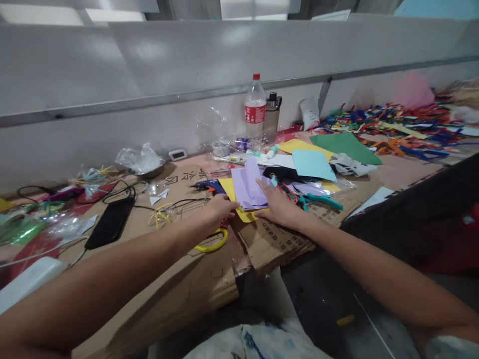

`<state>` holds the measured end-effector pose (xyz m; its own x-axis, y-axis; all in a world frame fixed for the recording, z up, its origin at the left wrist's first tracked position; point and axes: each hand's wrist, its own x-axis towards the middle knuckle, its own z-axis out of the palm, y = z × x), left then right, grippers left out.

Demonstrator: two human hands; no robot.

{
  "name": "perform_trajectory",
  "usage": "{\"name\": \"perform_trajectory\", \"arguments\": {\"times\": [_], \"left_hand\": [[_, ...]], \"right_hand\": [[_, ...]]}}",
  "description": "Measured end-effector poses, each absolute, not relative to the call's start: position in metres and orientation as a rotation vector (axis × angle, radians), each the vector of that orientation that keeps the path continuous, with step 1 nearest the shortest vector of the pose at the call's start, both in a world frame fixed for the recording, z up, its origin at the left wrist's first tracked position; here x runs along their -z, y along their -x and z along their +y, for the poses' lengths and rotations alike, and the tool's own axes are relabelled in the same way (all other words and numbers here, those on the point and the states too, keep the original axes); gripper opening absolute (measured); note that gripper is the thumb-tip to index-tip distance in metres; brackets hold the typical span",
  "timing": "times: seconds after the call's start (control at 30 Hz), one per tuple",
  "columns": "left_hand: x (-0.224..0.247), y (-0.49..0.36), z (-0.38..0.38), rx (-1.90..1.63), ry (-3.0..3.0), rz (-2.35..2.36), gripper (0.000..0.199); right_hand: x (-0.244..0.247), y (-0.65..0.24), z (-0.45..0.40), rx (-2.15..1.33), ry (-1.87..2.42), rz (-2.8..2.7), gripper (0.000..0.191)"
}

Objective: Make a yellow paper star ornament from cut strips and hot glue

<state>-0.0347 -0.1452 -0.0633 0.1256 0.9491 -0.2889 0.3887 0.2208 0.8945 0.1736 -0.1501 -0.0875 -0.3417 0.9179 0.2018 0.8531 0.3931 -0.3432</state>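
Observation:
Folded purple paper [249, 184] lies on a yellow sheet [245, 216] near the front edge of the cardboard-covered table. My right hand [277, 203] rests on the right side of the purple paper, its fingers apart. At the paper's lower left corner is my left hand [221, 207], its fingers close together at the edge; whether they pinch the paper is too small to tell. Yellow-handled scissors [211, 242] lie just below my left hand. A blue glue gun [209, 186] sits behind it. Teal-handled pliers [322, 201] are right of my right hand.
A red-labelled bottle [255, 113] and a flask [272, 117] stand by the wall. Light blue paper [313, 164] and a green sheet [346, 147] lie to the right, before a heap of coloured strips [407, 124]. A black phone [111, 222] with cables is at left.

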Motion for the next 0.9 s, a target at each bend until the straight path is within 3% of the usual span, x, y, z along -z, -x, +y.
{"name": "perform_trajectory", "arguments": {"times": [0.23,0.4,0.6,0.77,0.9], "left_hand": [[0.071,0.011,-0.144,-0.840,-1.140,1.404,0.010],[0.076,0.006,-0.133,-0.866,-1.120,1.427,0.014],[0.079,-0.006,-0.126,-0.961,-0.994,1.291,0.025],[0.069,-0.006,-0.126,-0.953,-0.914,1.291,0.024],[0.069,-0.008,-0.121,-0.976,-0.874,1.297,0.021]], "right_hand": [[0.079,-0.182,-0.143,-0.429,1.435,-1.964,0.075],[0.080,-0.194,-0.135,-0.624,1.310,-1.882,0.038],[0.078,-0.197,-0.123,-0.587,1.654,-1.885,0.046],[0.073,-0.195,-0.122,-0.549,1.690,-1.974,0.020],[0.065,-0.196,-0.123,-0.492,1.666,-1.982,0.032]]}}
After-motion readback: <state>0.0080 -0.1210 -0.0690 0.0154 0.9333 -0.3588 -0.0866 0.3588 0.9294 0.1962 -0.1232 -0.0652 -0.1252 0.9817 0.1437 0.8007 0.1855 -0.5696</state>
